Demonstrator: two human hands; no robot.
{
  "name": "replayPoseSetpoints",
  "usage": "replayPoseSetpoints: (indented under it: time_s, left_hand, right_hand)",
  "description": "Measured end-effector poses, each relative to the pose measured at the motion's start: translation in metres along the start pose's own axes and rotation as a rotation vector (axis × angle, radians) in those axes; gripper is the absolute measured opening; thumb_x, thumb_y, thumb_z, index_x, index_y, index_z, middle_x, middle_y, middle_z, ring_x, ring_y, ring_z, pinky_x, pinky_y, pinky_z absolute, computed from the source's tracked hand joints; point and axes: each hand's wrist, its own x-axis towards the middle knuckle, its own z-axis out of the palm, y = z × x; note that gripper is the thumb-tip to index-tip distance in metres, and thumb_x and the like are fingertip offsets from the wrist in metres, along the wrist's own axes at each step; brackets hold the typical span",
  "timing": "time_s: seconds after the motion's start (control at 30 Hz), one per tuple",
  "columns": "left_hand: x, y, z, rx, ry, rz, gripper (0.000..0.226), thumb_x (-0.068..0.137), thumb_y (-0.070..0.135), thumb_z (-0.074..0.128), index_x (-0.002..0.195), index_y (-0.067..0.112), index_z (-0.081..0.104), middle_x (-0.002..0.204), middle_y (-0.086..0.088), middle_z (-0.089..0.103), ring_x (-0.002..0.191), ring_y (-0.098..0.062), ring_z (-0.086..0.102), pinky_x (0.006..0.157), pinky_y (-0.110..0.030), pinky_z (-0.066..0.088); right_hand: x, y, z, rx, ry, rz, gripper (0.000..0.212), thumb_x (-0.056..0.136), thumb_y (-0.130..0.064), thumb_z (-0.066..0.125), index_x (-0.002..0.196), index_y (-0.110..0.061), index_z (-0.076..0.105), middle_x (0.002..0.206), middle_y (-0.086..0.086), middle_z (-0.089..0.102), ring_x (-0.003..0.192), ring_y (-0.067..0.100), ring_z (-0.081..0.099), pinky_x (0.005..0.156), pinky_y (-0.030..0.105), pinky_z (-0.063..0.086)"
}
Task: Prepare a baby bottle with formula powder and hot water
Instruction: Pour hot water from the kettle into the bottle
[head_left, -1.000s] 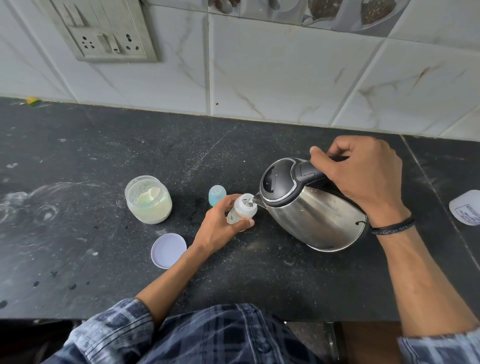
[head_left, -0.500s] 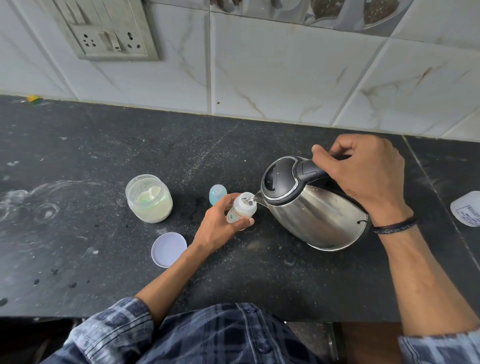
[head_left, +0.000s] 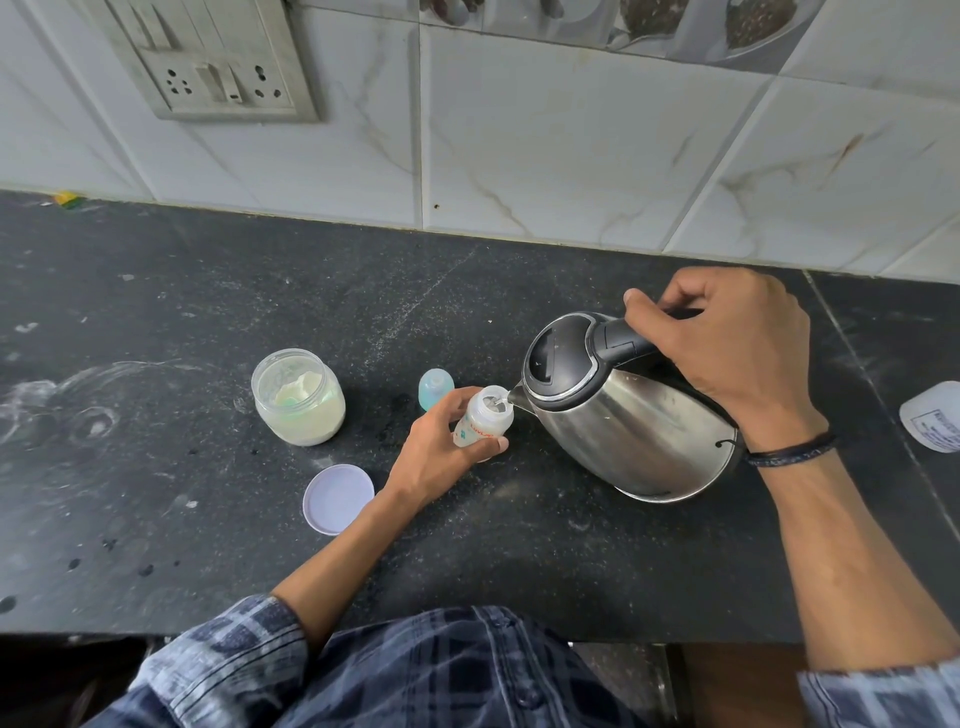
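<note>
our left hand (head_left: 440, 453) curls its fingers round a small translucent baby bottle (head_left: 484, 422) with red print, low over the dark counter (head_left: 519, 566). its long axis stands near upright, with the open mouth leaning toward the spout of the steel kettle (head_left: 631, 434), whose handle our right hand (head_left: 730, 353) grips.

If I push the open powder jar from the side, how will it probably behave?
The powder jar looks squat and wide, so it would likely slide rather than tip. It seems clear plastic and partly filled, so probably light. Its lid lies apart on the counter, so a hard shove may spill powder.
</note>
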Motion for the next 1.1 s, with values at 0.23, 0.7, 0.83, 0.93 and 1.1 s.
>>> replayPoseSetpoints:
  time_s: [0.23,0.7,0.83,0.93,1.1]
  left_hand:
    - [0.0003,-0.0007,-0.0002,0.000,0.001,-0.001,0.056,0.077,0.031,0.087,0.124,0.041,0.060,0.118,0.027,0.067,0.116,0.005,0.058,0.105,-0.040,0.051]
    - [0.0006,-0.0025,-0.0009,0.010,-0.003,0.000,0.058,0.077,0.034,0.087,0.127,0.039,0.059,0.121,0.025,0.066,0.120,0.001,0.058,0.106,-0.040,0.051]
    - [0.0007,-0.0025,-0.0004,-0.001,-0.004,0.001,0.057,0.077,0.031,0.088,0.126,0.039,0.059,0.121,0.024,0.066,0.118,0.002,0.059,0.105,-0.037,0.052]
    - [0.0007,-0.0026,0.0000,-0.002,-0.009,0.005,0.057,0.077,0.031,0.088,0.126,0.037,0.059,0.121,0.022,0.066,0.117,0.001,0.059,0.104,-0.035,0.052]
    - [0.0004,-0.0019,0.0000,-0.007,-0.009,0.006,0.056,0.077,0.029,0.088,0.124,0.039,0.059,0.121,0.022,0.066,0.117,0.001,0.060,0.104,-0.034,0.051]
  right_hand:
    - [-0.0014,0.0001,0.0002,0.000,-0.010,-0.003,0.040,0.087,-0.051,0.070,0.066,-0.017,0.068,0.059,-0.007,0.065,0.065,0.020,0.060,0.065,0.030,0.037]
    - [0.0001,-0.0020,0.0000,-0.012,-0.018,0.001,0.042,0.087,-0.053,0.069,0.066,-0.017,0.068,0.058,-0.009,0.062,0.066,0.022,0.059,0.068,0.030,0.036]
    - [0.0005,-0.0018,0.0000,-0.013,-0.020,0.000,0.041,0.087,-0.052,0.070,0.066,-0.017,0.068,0.058,-0.009,0.061,0.066,0.022,0.058,0.068,0.030,0.036]
    - [0.0005,-0.0024,-0.0001,-0.008,-0.021,-0.001,0.041,0.087,-0.052,0.070,0.066,-0.017,0.068,0.059,-0.009,0.062,0.066,0.021,0.058,0.068,0.030,0.036]
    - [0.0006,-0.0029,-0.0002,-0.014,-0.027,-0.011,0.041,0.087,-0.052,0.069,0.066,-0.017,0.068,0.059,-0.008,0.063,0.065,0.020,0.058,0.067,0.029,0.035]
